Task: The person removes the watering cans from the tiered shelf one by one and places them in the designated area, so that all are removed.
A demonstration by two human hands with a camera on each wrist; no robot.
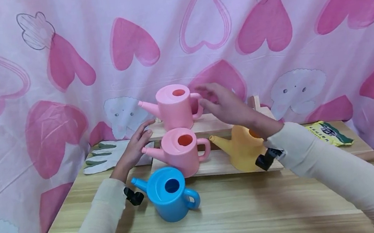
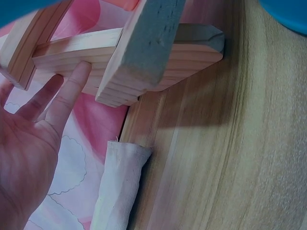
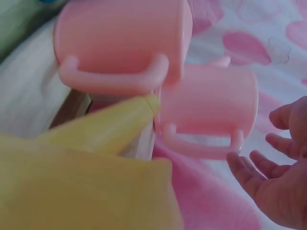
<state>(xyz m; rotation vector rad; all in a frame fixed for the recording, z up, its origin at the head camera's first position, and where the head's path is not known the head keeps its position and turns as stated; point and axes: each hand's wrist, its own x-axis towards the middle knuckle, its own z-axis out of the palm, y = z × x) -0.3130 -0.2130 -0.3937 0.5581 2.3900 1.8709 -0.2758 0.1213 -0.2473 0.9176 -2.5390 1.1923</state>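
A pink watering can (image 1: 176,110) stands on the upper step of a small wooden shelf (image 1: 213,124). On the lower step are a second pink watering can (image 1: 181,156) and a yellow watering can (image 1: 244,150), partly hidden by the right arm. My left hand (image 1: 135,147) rests against the shelf's left end; in the left wrist view its fingers (image 2: 72,93) lie extended along the wood. Close to the upper pink can's handle, my right hand (image 1: 225,103) has its fingers spread, gripping nothing. A blue watering can (image 1: 169,197) stands on the tabletop in front of the shelf.
White and green gardening gloves (image 1: 107,158) lie left of the shelf. At the right are a yellow and green packet (image 1: 331,133) and a wooden handle (image 1: 371,155), mostly behind the right sleeve. A pink heart-patterned curtain (image 1: 168,28) hangs behind the table (image 1: 243,219).
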